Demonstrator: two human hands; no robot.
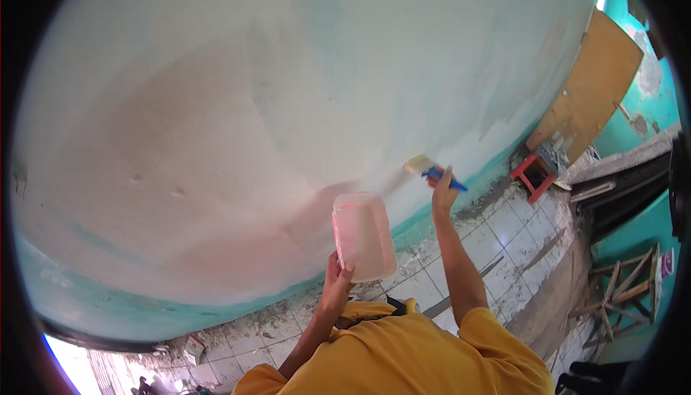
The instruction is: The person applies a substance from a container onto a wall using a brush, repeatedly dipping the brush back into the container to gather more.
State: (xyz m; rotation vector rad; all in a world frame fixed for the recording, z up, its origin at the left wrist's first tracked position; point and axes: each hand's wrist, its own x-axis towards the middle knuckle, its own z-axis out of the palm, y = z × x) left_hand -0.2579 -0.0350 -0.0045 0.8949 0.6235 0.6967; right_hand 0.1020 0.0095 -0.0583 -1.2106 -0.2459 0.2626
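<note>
Wall: mostly pale; green strip left low down
Right fingers: closed round blue brush
Left fingers: gripping pink tub

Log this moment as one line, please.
left hand: holds plastic container | right hand: grips blue-handled brush | bristles: near wall, contact unclear | wall's lower edge: teal

wall: matt, streaky | tub: translucent plastic | shirt: yellow cloth | stand: rough wood
</note>
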